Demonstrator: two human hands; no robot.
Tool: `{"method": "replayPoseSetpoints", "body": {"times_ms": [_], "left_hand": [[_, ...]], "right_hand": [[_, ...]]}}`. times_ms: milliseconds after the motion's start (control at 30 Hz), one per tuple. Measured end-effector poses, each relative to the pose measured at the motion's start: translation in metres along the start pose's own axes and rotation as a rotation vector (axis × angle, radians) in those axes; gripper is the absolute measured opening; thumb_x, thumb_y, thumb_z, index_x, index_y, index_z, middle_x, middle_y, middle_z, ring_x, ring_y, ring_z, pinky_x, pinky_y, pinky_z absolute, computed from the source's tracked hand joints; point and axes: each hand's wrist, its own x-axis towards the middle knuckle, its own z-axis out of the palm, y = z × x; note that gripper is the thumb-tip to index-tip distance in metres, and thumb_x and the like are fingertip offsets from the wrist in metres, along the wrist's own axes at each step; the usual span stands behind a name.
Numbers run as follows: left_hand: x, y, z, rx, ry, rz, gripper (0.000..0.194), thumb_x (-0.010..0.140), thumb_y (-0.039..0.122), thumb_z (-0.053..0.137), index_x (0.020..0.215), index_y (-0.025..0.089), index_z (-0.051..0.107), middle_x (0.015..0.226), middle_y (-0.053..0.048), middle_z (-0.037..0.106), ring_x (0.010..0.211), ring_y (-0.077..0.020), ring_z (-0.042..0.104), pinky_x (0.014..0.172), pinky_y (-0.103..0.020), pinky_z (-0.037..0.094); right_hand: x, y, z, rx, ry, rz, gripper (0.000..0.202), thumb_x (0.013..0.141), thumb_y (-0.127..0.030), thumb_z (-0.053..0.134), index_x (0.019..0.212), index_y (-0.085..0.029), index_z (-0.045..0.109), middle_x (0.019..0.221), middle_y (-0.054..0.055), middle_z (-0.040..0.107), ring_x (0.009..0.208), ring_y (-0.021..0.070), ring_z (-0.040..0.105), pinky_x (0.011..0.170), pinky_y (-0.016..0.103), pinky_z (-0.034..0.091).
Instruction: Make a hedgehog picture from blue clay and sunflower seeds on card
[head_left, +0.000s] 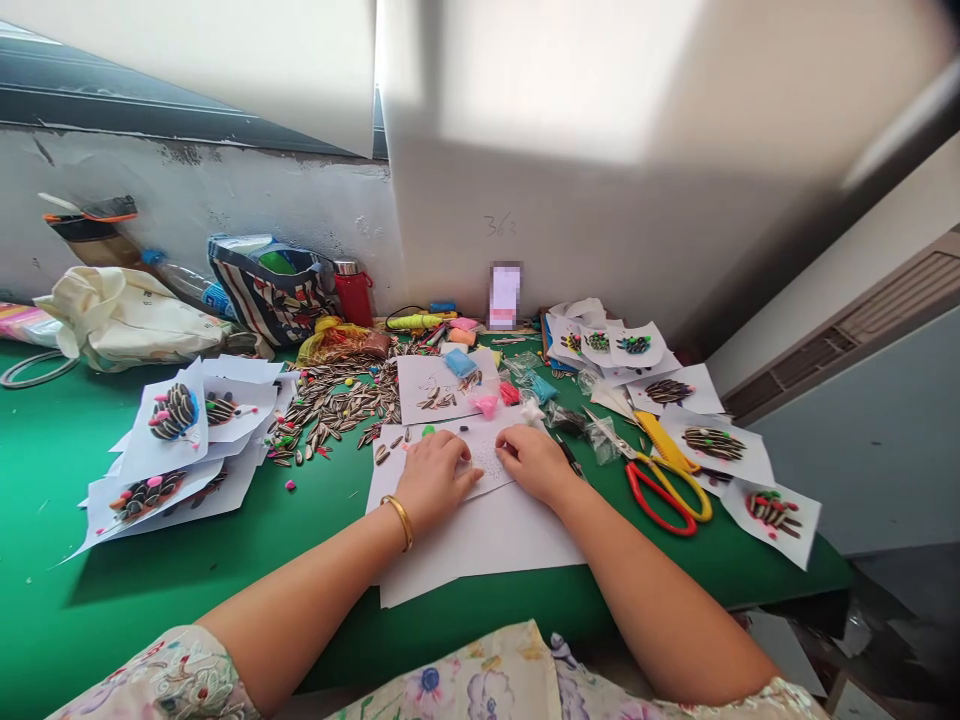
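My left hand (439, 480), with a gold bangle at the wrist, rests on a white paper sheet (480, 545) with its thumb apart from its bent fingers. Nothing shows in its grasp. My right hand (534, 462) lies on the same stack, fingertips curled close together; whatever is at the tips is hidden. Between the hands a faint pencil drawing (487, 460) shows on the top sheet. A green clay bit (428, 430) and a few sunflower seeds (384, 453) sit beyond my left hand. A white clay lump (531, 411) lies just past my right hand.
Loose sunflower seeds (330, 405) spread at back left. Finished seed pictures (174, 415) are stacked left, more (712, 443) at right. Scissors (660, 490) lie beside my right forearm. A phone (505, 295) leans on the wall, with a red bottle (352, 293) nearby.
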Motion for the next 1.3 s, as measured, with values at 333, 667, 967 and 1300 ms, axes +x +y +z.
{"method": "replayPoseSetpoints", "body": {"times_ms": [333,667,967,1300], "left_hand": [[-0.001,0.008,0.008,0.117,0.026,-0.024,0.024,0.085,0.042,0.069,0.092,0.021,0.059,0.106,-0.005,0.059,0.103,-0.0265,0.050,0.089,-0.042,0.037],[0.003,0.004,0.003,0.036,0.031,-0.027,0.017,0.091,0.038,0.060,0.091,0.020,0.061,0.102,-0.006,0.061,0.099,-0.0241,0.053,0.087,-0.039,0.039],[0.002,0.008,0.009,0.100,0.051,-0.024,0.022,0.087,0.041,0.065,0.093,0.021,0.061,0.105,-0.006,0.060,0.101,-0.0265,0.052,0.088,-0.042,0.039],[-0.001,-0.018,-0.014,-0.168,-0.040,0.109,0.022,0.095,0.023,0.048,0.094,0.020,0.070,0.106,-0.006,0.069,0.103,-0.0222,0.061,0.093,-0.038,0.048]], "right_hand": [[0.000,-0.001,0.001,-0.022,-0.006,0.002,0.004,0.089,-0.020,0.059,0.090,-0.021,0.063,0.087,0.001,0.065,0.078,0.0154,0.055,0.070,0.027,0.033],[0.000,-0.001,0.000,-0.001,0.002,-0.003,0.005,0.089,-0.019,0.059,0.089,-0.021,0.064,0.087,0.000,0.064,0.080,0.0152,0.055,0.072,0.027,0.035],[0.000,0.000,0.001,-0.023,0.005,-0.007,0.003,0.089,-0.020,0.060,0.089,-0.021,0.062,0.087,0.000,0.064,0.078,0.0146,0.054,0.070,0.027,0.033],[0.000,0.004,0.003,0.018,0.016,-0.010,0.005,0.088,-0.018,0.059,0.088,-0.022,0.063,0.085,0.000,0.063,0.079,0.0149,0.055,0.072,0.027,0.036]]}}
